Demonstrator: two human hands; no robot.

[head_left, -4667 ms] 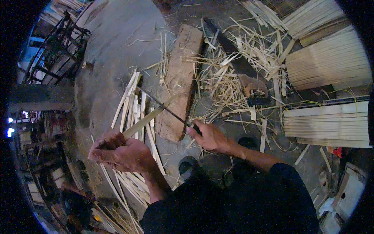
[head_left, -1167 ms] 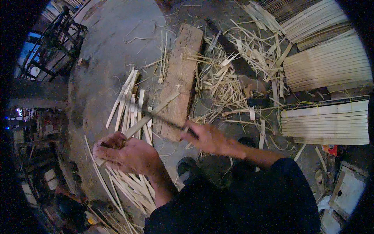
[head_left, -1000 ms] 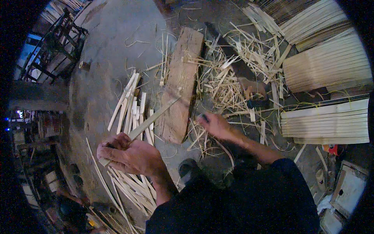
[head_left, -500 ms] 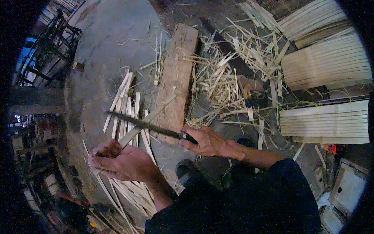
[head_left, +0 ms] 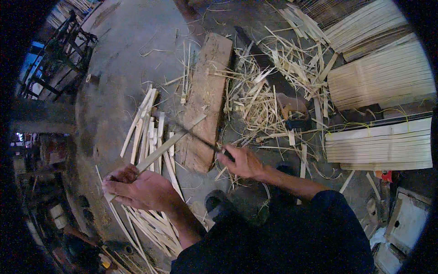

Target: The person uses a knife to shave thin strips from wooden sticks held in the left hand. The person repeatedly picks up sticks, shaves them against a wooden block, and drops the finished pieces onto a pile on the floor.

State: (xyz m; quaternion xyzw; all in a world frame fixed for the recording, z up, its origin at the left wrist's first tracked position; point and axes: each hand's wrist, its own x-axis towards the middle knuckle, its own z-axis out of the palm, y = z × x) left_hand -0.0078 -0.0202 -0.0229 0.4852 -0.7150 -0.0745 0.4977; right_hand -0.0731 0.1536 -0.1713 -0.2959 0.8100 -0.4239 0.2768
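My left hand (head_left: 141, 186) is closed around a flat pale bamboo strip (head_left: 162, 148) that slants up and to the right, its far end over the wooden plank (head_left: 207, 91). My right hand (head_left: 242, 160) grips the dark handle of a long knife (head_left: 203, 139). The narrow blade, smeared by motion, points up and left and crosses the strip near its far end. Whether the edge touches the strip I cannot tell. Beneath my left hand and the held strip lie loose bamboo strips (head_left: 150, 128) on the floor.
A tangled heap of bamboo shavings (head_left: 262, 105) lies right of the plank. Bundles of pale slats (head_left: 378, 144) are stacked along the right side. My shoe (head_left: 219, 205) shows below the plank. A dark frame (head_left: 64, 59) stands at the upper left.
My right hand has shifted slightly right, and the blade has moved up along the strip toward its far end. The left hand keeps hold of the strip in nearly the same place.
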